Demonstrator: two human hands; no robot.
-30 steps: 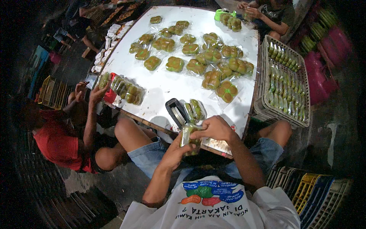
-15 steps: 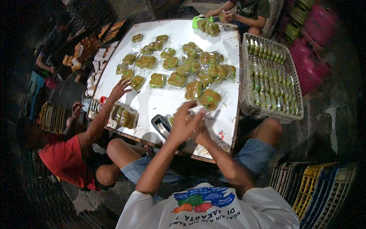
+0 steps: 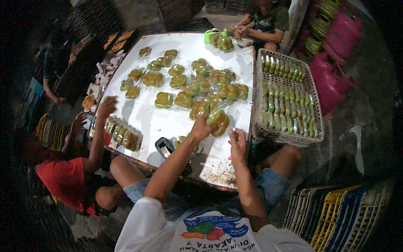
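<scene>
My left hand [image 3: 201, 128] grips a clear bag of green-brown buns [image 3: 218, 119] by its near left side, over the right part of the white table. Just right of it, my right hand [image 3: 238, 145] is raised with the fingers apart and nothing visible in them. Another bag of buns [image 3: 198, 110] lies right beyond my left hand. A black, tape-dispenser-like tool [image 3: 164, 148] stands near the table's front edge, left of my left forearm. Beside that forearm a small green item [image 3: 180, 139] shows in part.
Several bagged buns [image 3: 152, 79] cover the table [image 3: 126, 90]. A pale crate [image 3: 261, 126] of packed green rolls stands at the right. A person in red [image 3: 67, 176] reaches in from the left; another person [image 3: 268, 27] works at the far edge. Stacked crates [image 3: 327, 214] stand lower right.
My hands, close together before, have parted. The left now grips a bag of buns; the right has moved right. The red-clad person's hand has drawn back left from the buns.
</scene>
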